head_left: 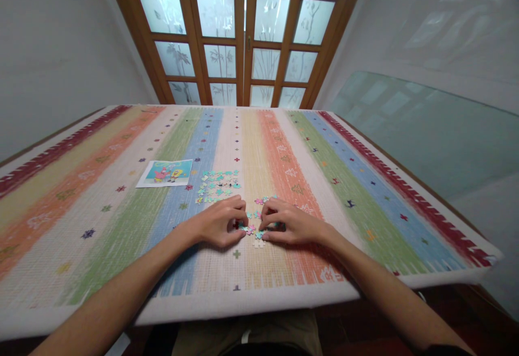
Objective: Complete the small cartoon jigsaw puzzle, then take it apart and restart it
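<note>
A: Pieces (252,228) pinched between both sets of fingertips, just short of table (365,193) centre toward 6 o'clock. Small joined bit only, pink and teal.

B: Hands?

A: Left hand (221,221) curled, fingertips pressing on the cluster. Right hand (286,223) same, fingers bent down onto it from 3 o'clock side. Firm grip or just pressing, cannot tell.

B: Progress?

A: Early, judging by layout. Loose teal pieces (218,185) spread at 11 o'clock of the hands, unjoined, well short of a full picture. A few pink ones (263,200) at 12 o'clock, just beside the fingers.

B: Anything else?

A: Reference picture (165,172) flat at 10 o'clock, apart from the pile. Striped cloth (121,221) under everything. Glazed wooden doors (243,31) far at 12 o'clock.
</note>
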Demonstrator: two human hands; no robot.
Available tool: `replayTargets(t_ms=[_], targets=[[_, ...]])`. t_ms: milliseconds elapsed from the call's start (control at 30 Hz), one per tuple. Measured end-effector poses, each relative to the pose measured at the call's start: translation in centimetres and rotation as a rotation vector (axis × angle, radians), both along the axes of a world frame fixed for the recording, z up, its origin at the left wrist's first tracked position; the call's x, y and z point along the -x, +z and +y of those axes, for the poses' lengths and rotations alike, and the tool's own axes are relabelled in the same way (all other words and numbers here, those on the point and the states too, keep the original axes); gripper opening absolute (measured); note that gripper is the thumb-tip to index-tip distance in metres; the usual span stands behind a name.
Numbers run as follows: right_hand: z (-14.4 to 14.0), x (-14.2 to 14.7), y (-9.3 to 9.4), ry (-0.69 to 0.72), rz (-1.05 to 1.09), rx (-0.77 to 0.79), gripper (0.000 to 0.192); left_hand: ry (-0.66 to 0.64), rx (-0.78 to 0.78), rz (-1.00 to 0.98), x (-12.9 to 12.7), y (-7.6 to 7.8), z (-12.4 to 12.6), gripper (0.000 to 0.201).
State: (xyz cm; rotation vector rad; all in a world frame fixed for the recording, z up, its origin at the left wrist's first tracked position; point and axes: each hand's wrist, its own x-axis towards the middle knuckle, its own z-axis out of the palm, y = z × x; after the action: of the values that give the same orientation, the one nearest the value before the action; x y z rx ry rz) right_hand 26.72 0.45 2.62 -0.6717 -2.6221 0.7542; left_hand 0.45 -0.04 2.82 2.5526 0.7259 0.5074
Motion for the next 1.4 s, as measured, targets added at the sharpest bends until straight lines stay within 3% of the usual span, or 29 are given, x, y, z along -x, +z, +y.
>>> replayTargets(t_ms=[200,433,667,867,1000,1133,1400], targets=[[0.4,-0.4,-0.1,0.009,0.022,0.01,0.005,0.021,0.024,-0.025,0.2,-0.2,0.2,0.008],[0.5,-0.6,0.2,0.016,0.011,0.025,0.008,0.156,-0.013,-0.03,0.6,-0.5,1.5,0.017],[0.9,-1.3,0.2,0.039,0.0,0.04,0.017,0.099,-0.033,0.015,0.4,-1.2,1.3,0.017],[1.1,-1.5,0.5,0.027,-0.022,0.061,0.008,0.087,-0.028,-0.022,-0.2,-1.2,0.5,0.018],[1.5,-1.7,0.4,0.042,-0.035,0.093,0.006,-0.005,0.008,-0.04,-0.9,-1.1,-0.5,0.016],[1.7,-2.1,0.3,-0.004,-0.036,0.122,0.01,-0.075,0.033,-0.04,-1.6,-1.2,-1.5,0.017],[1.8,-2.1,0.4,-0.102,-0.021,0.101,0.011,-0.074,0.053,-0.044,-2.0,-1.2,-1.7,0.015]])
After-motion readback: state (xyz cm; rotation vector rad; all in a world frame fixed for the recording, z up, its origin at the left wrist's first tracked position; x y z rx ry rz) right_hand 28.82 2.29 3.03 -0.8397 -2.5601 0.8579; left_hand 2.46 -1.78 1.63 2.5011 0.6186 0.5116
